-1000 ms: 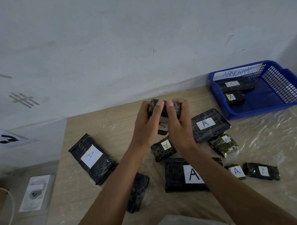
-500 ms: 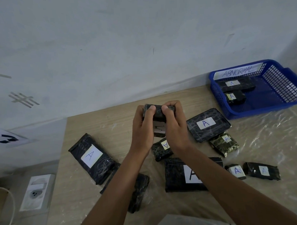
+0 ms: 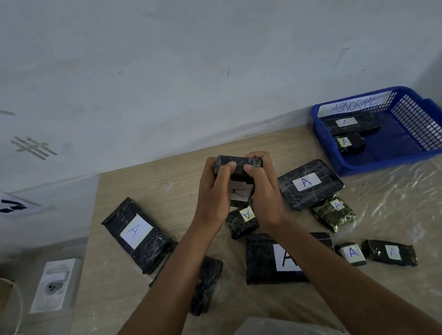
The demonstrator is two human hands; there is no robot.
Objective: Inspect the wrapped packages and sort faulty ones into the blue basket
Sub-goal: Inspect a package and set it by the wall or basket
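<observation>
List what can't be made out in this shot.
Head view only:
- Held package: left hand and right hand cover its sides; any fault is unseen.
- Big package: the right forearm cuts across its label.
- Package under the left forearm: label not visible.
- Blue basket: right corner cut off by the frame edge.

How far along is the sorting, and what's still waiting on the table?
Done: two labelled packages already lie in the blue basket marked ABNORMAL. In hand: the left hand and right hand both grip one wrapped package above the table, under inspection. Left: about eight packages lie on the table, among them a large one near the right forearm.
</observation>
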